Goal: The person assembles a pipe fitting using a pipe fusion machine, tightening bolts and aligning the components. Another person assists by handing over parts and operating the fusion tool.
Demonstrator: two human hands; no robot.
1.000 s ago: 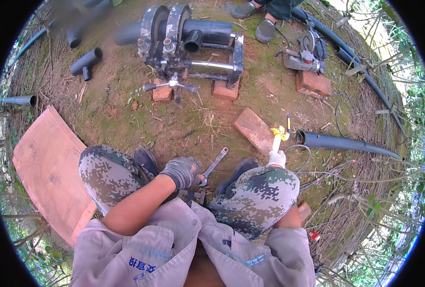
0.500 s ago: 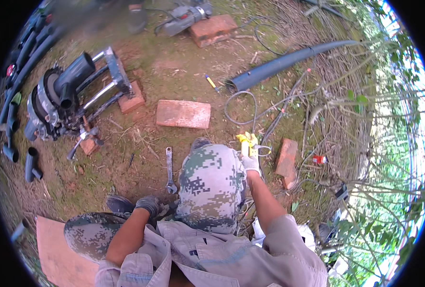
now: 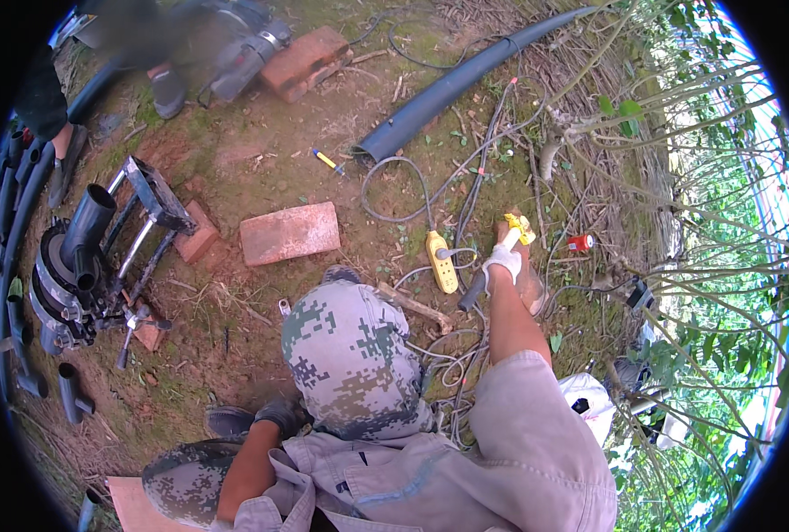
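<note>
One right hand (image 3: 503,260), fingers (image 3: 511,261) curled round tool (image 3: 473,291)

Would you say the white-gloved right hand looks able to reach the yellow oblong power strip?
Probably yes: the right hand is close beside the power strip, though the dark cylindrical handle it seems to grip partly intervenes.

No legible txt or nos. in view.

Mossy earth (image 3: 261,182) bears a reddish brick (image 3: 290,234), black pipe (image 3: 447,96) and yellow power strip (image 3: 441,262).
</note>
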